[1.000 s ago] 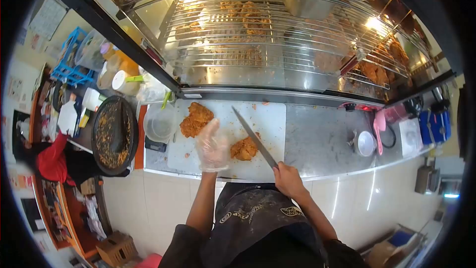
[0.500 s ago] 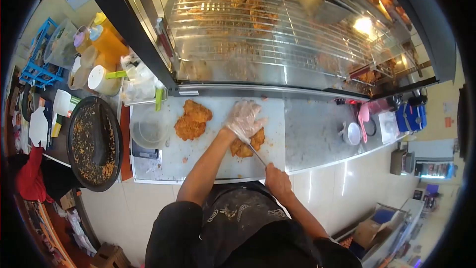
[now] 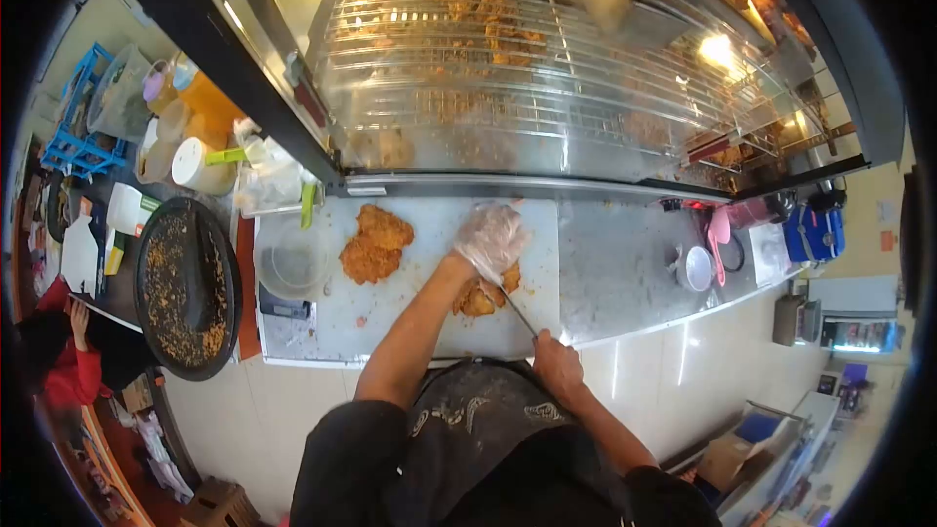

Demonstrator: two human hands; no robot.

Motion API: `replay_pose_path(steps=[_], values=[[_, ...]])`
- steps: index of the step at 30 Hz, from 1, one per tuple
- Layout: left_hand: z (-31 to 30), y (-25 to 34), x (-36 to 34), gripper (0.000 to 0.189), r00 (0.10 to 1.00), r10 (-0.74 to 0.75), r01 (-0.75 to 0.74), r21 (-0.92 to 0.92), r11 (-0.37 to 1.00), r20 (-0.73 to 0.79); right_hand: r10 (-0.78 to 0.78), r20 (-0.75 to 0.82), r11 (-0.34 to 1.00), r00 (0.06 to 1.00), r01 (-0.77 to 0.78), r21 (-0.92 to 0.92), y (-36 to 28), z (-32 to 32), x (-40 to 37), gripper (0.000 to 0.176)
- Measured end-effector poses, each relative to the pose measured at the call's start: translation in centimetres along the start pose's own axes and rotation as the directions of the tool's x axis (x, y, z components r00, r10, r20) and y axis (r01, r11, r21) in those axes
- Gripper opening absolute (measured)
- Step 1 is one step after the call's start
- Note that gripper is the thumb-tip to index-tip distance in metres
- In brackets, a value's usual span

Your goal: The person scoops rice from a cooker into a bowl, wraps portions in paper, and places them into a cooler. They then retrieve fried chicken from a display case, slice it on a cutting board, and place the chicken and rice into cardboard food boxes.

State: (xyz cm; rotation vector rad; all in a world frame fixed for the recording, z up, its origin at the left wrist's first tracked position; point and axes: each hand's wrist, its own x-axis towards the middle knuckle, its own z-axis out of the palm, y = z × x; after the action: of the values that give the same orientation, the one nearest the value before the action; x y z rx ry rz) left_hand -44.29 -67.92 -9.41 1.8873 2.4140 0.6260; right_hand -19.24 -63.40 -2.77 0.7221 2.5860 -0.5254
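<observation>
My left hand (image 3: 491, 237), in a clear plastic glove, rests with bent fingers over the far end of a piece of fried chicken (image 3: 478, 303), holding it against the white cutting board (image 3: 410, 322). Its fingertips are partly hidden. My bare right hand (image 3: 558, 367) is closed round the handle of a knife (image 3: 518, 309), whose thin blade slants up and left into the chicken beside my left wrist. A larger piece of fried chicken (image 3: 375, 244) lies farther left on the board, touched by neither hand.
A clear round tub (image 3: 296, 262) stands at the board's left end, near a large black pan (image 3: 151, 283) with crumbs. Behind the board rises a heated display case (image 3: 547, 182) with wire racks. A white cup (image 3: 695, 268) stands right. A person in a red sleeve (image 3: 86, 371) is at far left.
My left hand has shifted slightly right and its fingers have drawn in. The right hand and knife have moved a little right and toward me. The other person's hand has come into view.
</observation>
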Motion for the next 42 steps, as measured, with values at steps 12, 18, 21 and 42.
replay_pose_path(steps=[12,18,21,42], values=[[-0.8,1.5,3.9,0.02,0.99,0.022,0.005,-0.193,0.981,0.138,-0.095,-0.103,0.993,0.99,0.102,0.06,0.0,-1.1,3.5,0.019],[-2.4,-0.1,3.4,0.032,0.985,0.153,-0.155,0.015,0.988,0.085,-0.136,-0.072,0.985,0.988,0.127,-0.12,2.6,-1.6,2.3,0.018],[-6.6,0.6,3.2,0.026,0.934,0.152,-0.174,0.039,0.984,0.323,-0.224,-0.086,0.969,0.971,0.212,-0.13,1.0,-5.0,2.0,0.017],[-4.3,-0.7,-3.1,0.028,0.973,-0.218,0.218,-0.002,0.976,0.073,-0.25,0.198,0.959,0.948,0.215,0.185,0.4,-1.4,3.5,0.027]])
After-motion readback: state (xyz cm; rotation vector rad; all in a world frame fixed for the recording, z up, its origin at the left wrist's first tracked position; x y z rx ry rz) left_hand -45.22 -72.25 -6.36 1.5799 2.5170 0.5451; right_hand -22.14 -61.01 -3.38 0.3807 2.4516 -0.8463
